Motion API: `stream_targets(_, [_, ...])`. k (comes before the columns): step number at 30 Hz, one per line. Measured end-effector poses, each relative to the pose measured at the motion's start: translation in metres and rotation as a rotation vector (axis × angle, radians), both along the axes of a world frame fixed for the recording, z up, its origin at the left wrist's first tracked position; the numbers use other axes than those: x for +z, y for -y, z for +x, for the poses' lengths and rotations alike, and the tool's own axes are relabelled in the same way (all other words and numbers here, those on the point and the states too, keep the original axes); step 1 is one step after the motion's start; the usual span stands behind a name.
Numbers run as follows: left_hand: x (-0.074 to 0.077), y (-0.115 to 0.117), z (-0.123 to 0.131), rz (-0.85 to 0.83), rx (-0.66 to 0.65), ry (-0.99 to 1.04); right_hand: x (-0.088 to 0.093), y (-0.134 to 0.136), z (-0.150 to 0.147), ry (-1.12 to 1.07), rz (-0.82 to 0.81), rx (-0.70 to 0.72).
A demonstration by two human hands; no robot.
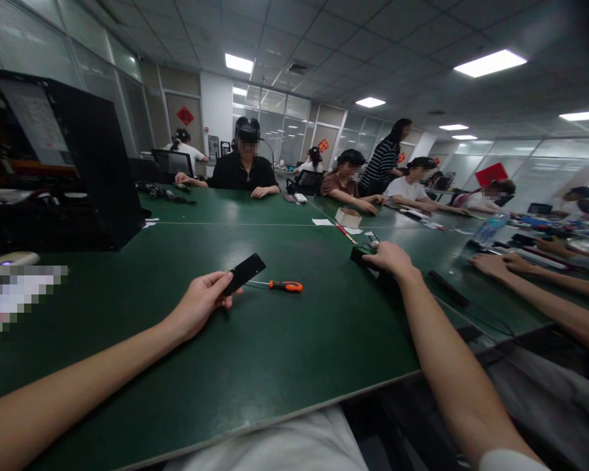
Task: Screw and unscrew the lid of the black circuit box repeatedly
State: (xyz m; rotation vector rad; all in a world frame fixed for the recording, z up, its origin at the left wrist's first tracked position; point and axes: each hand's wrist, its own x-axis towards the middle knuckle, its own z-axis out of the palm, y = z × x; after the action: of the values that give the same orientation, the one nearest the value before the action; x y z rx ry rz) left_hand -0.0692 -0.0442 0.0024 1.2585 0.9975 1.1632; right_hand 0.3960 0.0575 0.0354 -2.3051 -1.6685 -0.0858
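In my left hand [208,299] is a thin black rectangular plate [248,271], pinched between thumb and fingers and raised above the green table. Behind the plate lies a screwdriver [287,286] with an orange and black handle; the plate covers part of its metal shaft. My right hand [393,259] reaches farther out to the right, its fingers closed on a dark block-like object [360,256] whose exact kind I cannot make out. A small pale piece [374,243] shows by those fingers.
An opened black computer case [93,163] stands at the left. Beyond my right hand are a small cardboard box [348,217] and white papers [322,222]. A black strip [448,288] with a cable lies right of my forearm, near a co-worker's hands [495,265] and a plastic bottle [490,227].
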Motion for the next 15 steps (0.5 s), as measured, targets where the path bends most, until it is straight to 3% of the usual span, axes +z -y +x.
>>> stream_targets(5, [0.003, 0.004, 0.001, 0.036, -0.131, -0.094, 0.007, 0.004, -0.027, -0.140, 0.130, 0.160])
stream_targets(9, [0.003, 0.010, 0.003, 0.155, -0.232, -0.309, 0.014, 0.019, -0.098, -0.342, 0.241, 0.508])
stream_targets(13, [0.004, 0.020, 0.007, 0.291, -0.224, -0.464, 0.000, 0.057, -0.184, -0.590, 0.046, 0.892])
stream_targets(15, [0.004, 0.025, 0.007, 0.380, -0.178, -0.533, -0.009, 0.077, -0.212, -0.866, -0.264, 1.120])
